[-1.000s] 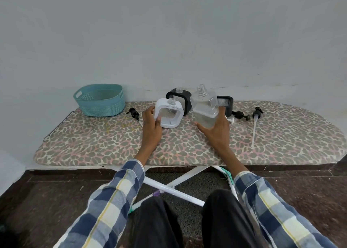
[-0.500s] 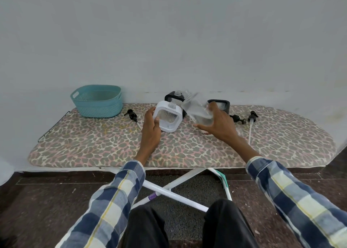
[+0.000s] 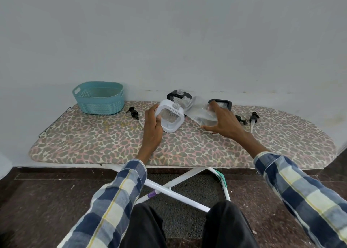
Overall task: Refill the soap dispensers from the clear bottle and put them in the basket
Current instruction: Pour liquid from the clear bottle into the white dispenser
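Note:
My left hand (image 3: 152, 127) grips the left side of a white square soap dispenser (image 3: 171, 119), which is tilted with its open neck up and to the right. My right hand (image 3: 221, 123) holds the clear bottle (image 3: 199, 111), tipped far over to the left so its mouth is close to the white dispenser's neck. A black dispenser (image 3: 178, 96) stands behind them with its neck open. Another black dispenser (image 3: 221, 104) lies behind my right hand. The teal basket (image 3: 97, 98) sits at the back left of the ironing board (image 3: 112, 140).
Three black pump heads with white tubes lie loose on the board: one (image 3: 134, 113) left of my left hand, two (image 3: 240, 119) (image 3: 253, 117) right of my right hand. A wall stands close behind the board. The board's white legs cross below its front edge.
My right hand has tipped the clear bottle from upright over to the left, toward the white dispenser's neck. My left hand has tilted the white dispenser slightly.

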